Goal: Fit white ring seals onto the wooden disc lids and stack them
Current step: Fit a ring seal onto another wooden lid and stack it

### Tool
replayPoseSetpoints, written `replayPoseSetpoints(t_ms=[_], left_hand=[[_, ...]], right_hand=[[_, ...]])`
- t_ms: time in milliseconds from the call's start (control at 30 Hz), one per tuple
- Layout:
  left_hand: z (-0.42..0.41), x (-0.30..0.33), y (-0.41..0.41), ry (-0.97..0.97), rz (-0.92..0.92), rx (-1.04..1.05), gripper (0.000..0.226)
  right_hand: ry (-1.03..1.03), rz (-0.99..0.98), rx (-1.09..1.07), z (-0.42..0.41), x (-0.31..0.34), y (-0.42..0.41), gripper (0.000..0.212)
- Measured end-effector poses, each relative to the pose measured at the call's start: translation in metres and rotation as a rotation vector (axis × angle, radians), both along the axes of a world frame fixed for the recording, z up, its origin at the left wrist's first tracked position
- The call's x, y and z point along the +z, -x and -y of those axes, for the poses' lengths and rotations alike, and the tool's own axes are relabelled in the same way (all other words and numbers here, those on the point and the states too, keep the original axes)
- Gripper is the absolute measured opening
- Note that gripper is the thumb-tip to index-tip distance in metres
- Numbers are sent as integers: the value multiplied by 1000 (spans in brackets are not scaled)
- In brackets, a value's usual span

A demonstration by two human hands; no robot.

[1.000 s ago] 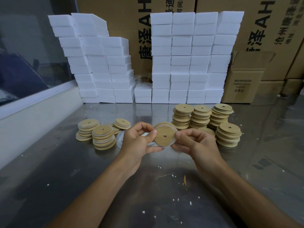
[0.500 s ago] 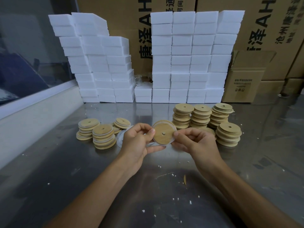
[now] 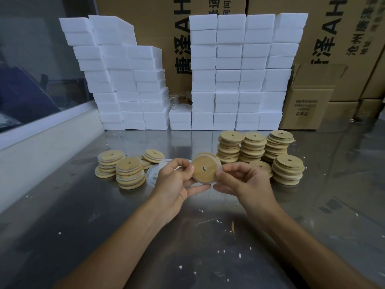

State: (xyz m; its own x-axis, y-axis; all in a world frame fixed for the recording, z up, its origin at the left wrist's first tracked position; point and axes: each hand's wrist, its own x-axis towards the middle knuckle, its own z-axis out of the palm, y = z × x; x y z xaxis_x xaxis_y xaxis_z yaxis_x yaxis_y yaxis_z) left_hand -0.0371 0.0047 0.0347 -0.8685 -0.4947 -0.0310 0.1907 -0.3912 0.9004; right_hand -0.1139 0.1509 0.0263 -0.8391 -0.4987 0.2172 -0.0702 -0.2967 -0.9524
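Dim, cool light here; the steel table (image 3: pixel 62 236) throws soft glare and murky reflections at right. White foam blocks (image 3: pixel 239 69) glow brightest. Wide-angle bending at the edges, forearms slightly blurred below.

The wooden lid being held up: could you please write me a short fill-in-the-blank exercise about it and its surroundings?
1. The wooden lid is held by ____ hands.
2. The hole in it sits at its ____.
3. Behind the lid stacks stand white ____ blocks.
4. The tabletop is made of ____.

Missing words: both; centre; foam; metal
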Motion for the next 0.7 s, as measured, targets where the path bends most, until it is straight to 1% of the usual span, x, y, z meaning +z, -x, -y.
replayPoseSetpoints(t_ms=[67, 133, 200, 267, 333, 433, 533, 700], left_hand=[[1, -3, 0, 178, 36, 49, 13], [3, -5, -1, 354, 42, 105, 11], [3, -6, -1, 471, -7, 125, 12], [1, -5, -2, 606, -43, 125, 18], [-1, -5, -2, 695, -63, 136, 21], [-2, -4, -2, 728, -101, 160, 18], [-3, -2, -2, 712, -123, 169, 15], [-4, 0, -5, 647, -139, 128, 28]], right_hand=[[-5, -19, -12, 0, 0, 1, 6], [-15, -82, -41, -1, -1, 1, 6], [-79, -206, -66, -1, -2, 1, 5], [-161, -312, -77, -2, -5, -1, 4], [-181, -331, -102, -1, -6, 0, 3], [-112, -260, -123, 0, -6, 3, 3], [-59, -198, -111, 0, -5, 4, 6], [-10, -152, -91, 0, -5, 4, 3]])
